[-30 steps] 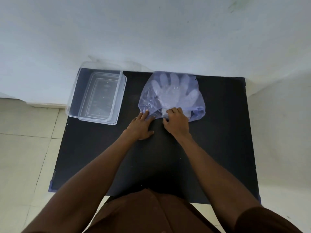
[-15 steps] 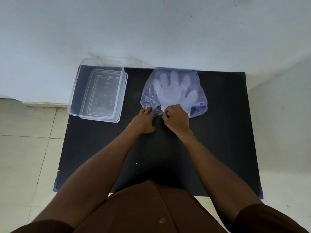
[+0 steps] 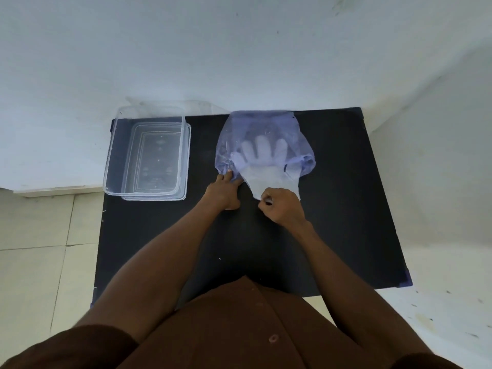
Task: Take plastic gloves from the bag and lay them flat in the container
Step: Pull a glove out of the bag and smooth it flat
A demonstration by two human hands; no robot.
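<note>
- The right hand [image 3: 283, 207] pinches the cuff of a glove [image 3: 269, 177], thumb and fingertips pressed together on the thin film; the cuff end lies out on the table [image 3: 346, 209], the fingers of the glove inside the bag [image 3: 263, 145].
- The left hand [image 3: 225, 191], at 9 o'clock from the right, presses the bag's bunched mouth to the table; whether it pinches the film or only pins it I cannot tell.
- To do this well, I judge: draw the cuff straight toward 6 o'clock, low and slow, while the left hand anchors the bag so it does not slide along.
- Pull only one layer; thin gloves cling, and a second may ride out with it.
- Keep the glove spread as it clears the mouth, so it goes down flat without re-smoothing.
- The bag, bluish and translucent, sits at 12 o'clock from the hands; a pale hand shape shows through it, count unclear.
- The box [image 3: 147, 153], clear and open, stands at 9 o'clock from the bag, well apart; it looks empty, no glove laid in yet.
</note>
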